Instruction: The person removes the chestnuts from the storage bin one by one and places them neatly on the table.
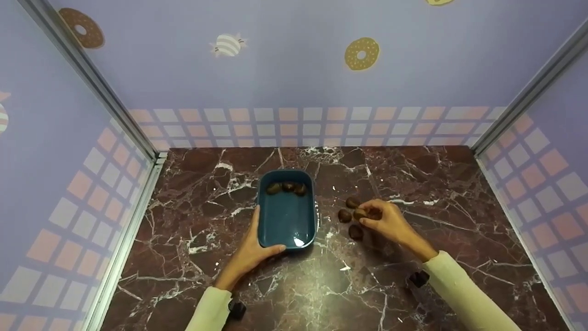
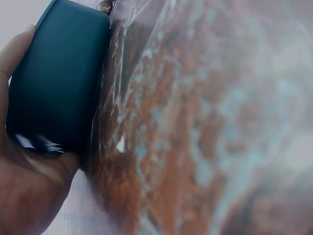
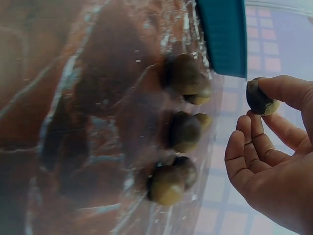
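Note:
A dark teal rectangular box [image 1: 285, 216] stands on the table, with several chestnuts [image 1: 288, 187] along its far end. My left hand [image 1: 252, 248] grips the box's near left corner, fingers along its left side and thumb at its near end; the left wrist view shows the same hold on the box [image 2: 61, 78]. Right of the box, my right hand [image 1: 383, 220] pinches a chestnut [image 3: 260, 98] between thumb and fingertips, lifted off the table in the right wrist view. Beside that hand lie loose chestnuts [image 1: 344, 215], dark brown with paler patches.
The table top [image 1: 193, 276] is dark red-brown marble with white veins and a glossy glare. Lilac panels with a checked border [image 1: 312, 124] stand at the back and both sides, joined by metal corner strips [image 1: 138, 124].

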Available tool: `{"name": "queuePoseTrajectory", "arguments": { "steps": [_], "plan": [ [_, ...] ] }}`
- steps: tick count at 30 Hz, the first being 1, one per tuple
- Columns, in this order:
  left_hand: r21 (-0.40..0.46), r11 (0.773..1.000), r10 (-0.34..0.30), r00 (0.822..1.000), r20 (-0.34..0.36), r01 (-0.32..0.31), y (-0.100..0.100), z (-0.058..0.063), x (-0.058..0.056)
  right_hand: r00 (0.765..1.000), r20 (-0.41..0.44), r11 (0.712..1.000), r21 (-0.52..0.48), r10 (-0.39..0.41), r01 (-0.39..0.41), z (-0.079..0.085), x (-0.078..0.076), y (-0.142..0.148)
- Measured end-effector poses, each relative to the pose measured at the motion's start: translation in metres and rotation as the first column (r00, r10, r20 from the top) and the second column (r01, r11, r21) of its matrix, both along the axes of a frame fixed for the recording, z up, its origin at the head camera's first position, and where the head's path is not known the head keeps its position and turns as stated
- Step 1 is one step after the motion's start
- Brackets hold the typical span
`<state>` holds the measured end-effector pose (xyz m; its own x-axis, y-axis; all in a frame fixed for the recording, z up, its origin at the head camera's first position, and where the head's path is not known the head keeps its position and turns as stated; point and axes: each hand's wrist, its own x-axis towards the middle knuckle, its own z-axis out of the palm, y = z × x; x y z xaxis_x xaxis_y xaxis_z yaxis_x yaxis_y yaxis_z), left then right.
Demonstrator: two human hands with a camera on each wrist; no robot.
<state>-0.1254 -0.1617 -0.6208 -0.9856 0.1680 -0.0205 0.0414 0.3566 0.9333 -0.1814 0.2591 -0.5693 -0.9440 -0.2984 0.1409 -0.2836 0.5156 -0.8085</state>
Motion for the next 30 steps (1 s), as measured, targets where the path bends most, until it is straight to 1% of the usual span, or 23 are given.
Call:
{"name": "queuePoseTrajectory", "arguments": {
  "steps": [5,12,16,20,26,30],
  "plan": [
    [0.003,1.0,-0.012,1.0,0.01,0.012,0.001,0.0,0.0,1.0,0.022,1.0,0.017,-0.02,0.02,-0.009,0.006,0.01],
    [0.009,1.0,-0.005,1.0,0.01,0.005,0.001,0.0,0.0,0.999,0.025,0.999,-0.009,-0.035,0.035,-0.02,0.011,0.026],
    [0.012,1.0,-0.004,1.0,0.007,0.004,0.001,0.0,0.0,0.999,0.021,0.999,0.022,-0.045,0.045,-0.026,0.016,0.033],
    [0.018,1.0,-0.003,1.0,0.008,0.002,0.0,-0.001,0.001,0.998,-0.022,0.994,0.09,-0.053,0.055,-0.031,0.02,0.036],
    [0.006,1.0,0.005,1.0,-0.01,-0.005,0.0,-0.001,0.0,0.992,-0.118,0.987,0.15,-0.039,0.057,-0.035,0.022,0.037],
    [-0.008,1.0,0.004,1.0,-0.009,-0.004,0.001,0.001,0.0,0.986,-0.166,0.971,0.227,-0.032,0.069,-0.036,0.024,0.036]
  ]
}}
